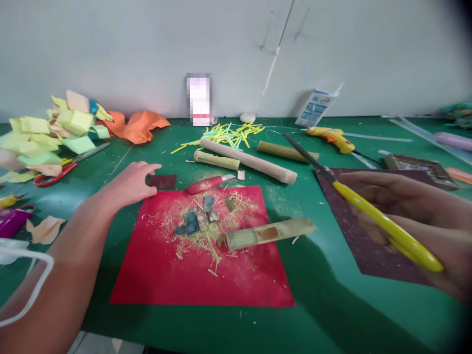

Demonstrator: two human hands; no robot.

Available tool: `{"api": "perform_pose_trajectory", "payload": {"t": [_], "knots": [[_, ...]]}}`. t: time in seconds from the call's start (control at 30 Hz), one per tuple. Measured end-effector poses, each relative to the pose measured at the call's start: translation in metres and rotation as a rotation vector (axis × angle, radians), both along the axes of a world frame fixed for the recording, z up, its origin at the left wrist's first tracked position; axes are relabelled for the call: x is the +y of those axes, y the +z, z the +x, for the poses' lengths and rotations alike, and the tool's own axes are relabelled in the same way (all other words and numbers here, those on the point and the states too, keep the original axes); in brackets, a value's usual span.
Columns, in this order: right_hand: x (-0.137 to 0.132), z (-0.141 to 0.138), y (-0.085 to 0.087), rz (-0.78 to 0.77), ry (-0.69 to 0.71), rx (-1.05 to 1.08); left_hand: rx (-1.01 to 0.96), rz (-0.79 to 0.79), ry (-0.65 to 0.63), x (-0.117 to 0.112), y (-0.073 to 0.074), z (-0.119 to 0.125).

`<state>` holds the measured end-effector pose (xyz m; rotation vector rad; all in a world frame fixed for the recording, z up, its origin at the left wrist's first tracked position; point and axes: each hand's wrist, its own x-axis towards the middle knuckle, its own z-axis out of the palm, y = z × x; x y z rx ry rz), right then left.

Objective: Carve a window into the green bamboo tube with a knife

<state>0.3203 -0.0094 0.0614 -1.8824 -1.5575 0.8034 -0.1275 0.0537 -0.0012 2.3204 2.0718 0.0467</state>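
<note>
Left hand [131,183] flat on green table [332,305], fingers loose, holding nothing, fingertips just beside small dark square [162,182] at red mat [199,275] corner. Right hand [416,216] clamped around yellow-handled scissors [387,226], raised over dark sheet [368,255].

Table [332,305]: green, wide.
Middle: red mat [191,280], small dark card [162,181] at its corner.
Back: bamboo sticks [250,161], yellow strips [228,133], glue gun [332,137].
Left: paper pile [55,132], red scissors [68,168].
Right: dark sheet [368,255].

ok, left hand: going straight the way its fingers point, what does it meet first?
Probably the small dark red square just off the fingertips of the left hand; the red-handled knife lies further along. Whether they already touch, I cannot tell.
</note>
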Motion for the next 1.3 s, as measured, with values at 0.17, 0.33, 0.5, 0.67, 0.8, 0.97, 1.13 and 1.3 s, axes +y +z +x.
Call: {"api": "perform_pose_trajectory", "payload": {"t": [0.17, 0.33, 0.5, 0.67, 0.8, 0.97, 1.13, 1.3], "knots": [[0.005, -0.028, -0.001, -0.253, 0.123, 0.488, -0.137, 0.021, 0.114, -0.001, 0.001, -0.007], [0.007, -0.048, -0.014, -0.294, 0.364, 0.665, -0.344, 0.062, 0.249, -0.003, 0.003, -0.001], [0.005, -0.048, -0.027, -0.332, 0.474, 0.633, -0.538, 0.106, 0.300, -0.005, 0.004, 0.006], [0.000, -0.050, -0.022, -0.216, 0.488, 0.544, -0.606, 0.147, 0.284, -0.013, 0.012, 0.022], [-0.006, -0.054, -0.023, -0.138, 0.533, 0.433, -1.004, 0.286, 0.214, -0.028, 0.019, 0.064], [-0.014, -0.054, -0.022, -0.059, 0.619, 0.241, -1.393, 0.254, 0.172, -0.054, 0.022, 0.120], [-0.021, -0.056, -0.019, -0.005, 0.636, 0.100, -1.517, 0.160, 0.191, -0.065, 0.020, 0.135], [-0.024, -0.059, -0.019, 0.062, 0.657, 0.175, -1.548, 0.077, 0.160, -0.069, 0.016, 0.140]]}}
